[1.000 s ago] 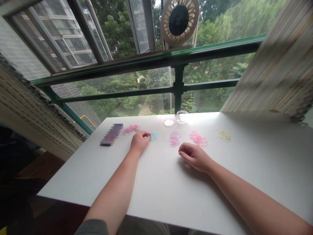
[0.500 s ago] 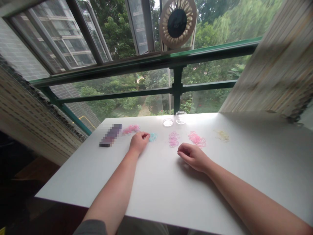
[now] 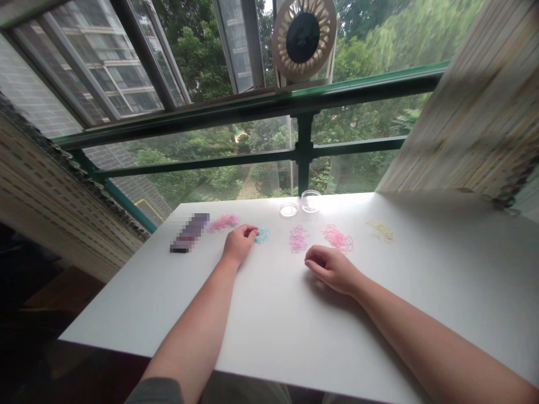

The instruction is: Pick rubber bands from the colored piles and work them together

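My left hand [image 3: 239,244] is at the left edge of a small pile of blue rubber bands [image 3: 263,235]. Its thumb and fingertips are pinched together beside the bands; whatever lies between them is too small to make out. My right hand [image 3: 330,268] rests on its side on the white table [image 3: 269,320], fingers curled in toward the thumb, their inside mostly hidden. Just beyond it lie a pile of lilac bands [image 3: 298,239] and a pile of bright pink bands [image 3: 338,238].
Pink bands [image 3: 225,222] and a pixelated dark oblong [image 3: 189,233] lie at the left. Pale yellow bands [image 3: 382,231] are at the right. Two clear round dishes [image 3: 310,201] stand at the back edge. Above the green railing [image 3: 252,104] is a fan [image 3: 303,38].
The view has shifted very slightly. Both hands keep nearly the same pose and place, and the piles look unchanged.
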`<action>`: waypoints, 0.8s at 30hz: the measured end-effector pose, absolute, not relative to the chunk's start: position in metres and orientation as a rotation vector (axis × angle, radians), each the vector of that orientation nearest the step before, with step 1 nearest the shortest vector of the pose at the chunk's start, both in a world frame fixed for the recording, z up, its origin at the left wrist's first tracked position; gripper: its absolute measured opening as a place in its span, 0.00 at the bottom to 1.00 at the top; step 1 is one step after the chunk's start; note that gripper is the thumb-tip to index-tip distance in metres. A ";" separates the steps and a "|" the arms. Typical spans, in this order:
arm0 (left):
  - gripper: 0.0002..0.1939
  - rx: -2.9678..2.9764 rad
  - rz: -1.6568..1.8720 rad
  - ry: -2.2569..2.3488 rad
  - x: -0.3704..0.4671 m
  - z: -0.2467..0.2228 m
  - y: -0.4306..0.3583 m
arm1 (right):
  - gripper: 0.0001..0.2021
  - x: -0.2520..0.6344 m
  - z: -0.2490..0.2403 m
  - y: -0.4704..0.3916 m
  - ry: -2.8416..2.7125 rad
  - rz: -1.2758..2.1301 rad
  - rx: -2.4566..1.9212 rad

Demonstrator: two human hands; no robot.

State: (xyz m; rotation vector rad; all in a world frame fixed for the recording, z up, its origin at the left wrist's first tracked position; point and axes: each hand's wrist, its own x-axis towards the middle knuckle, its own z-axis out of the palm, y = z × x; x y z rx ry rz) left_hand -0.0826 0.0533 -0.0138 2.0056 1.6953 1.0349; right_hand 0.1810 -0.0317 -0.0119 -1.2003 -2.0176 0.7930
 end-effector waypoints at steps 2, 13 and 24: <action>0.12 2.003 1.032 1.684 -0.082 -0.013 0.053 | 0.04 0.181 -0.012 -0.031 -2.020 0.790 -1.201; 0.11 2.089 0.941 1.688 -0.080 -0.009 0.048 | 0.04 0.180 -0.010 -0.032 -2.013 0.799 -1.191; 0.09 2.208 0.885 1.719 -0.082 -0.009 0.050 | 0.04 0.180 -0.009 -0.032 -2.020 0.781 -1.196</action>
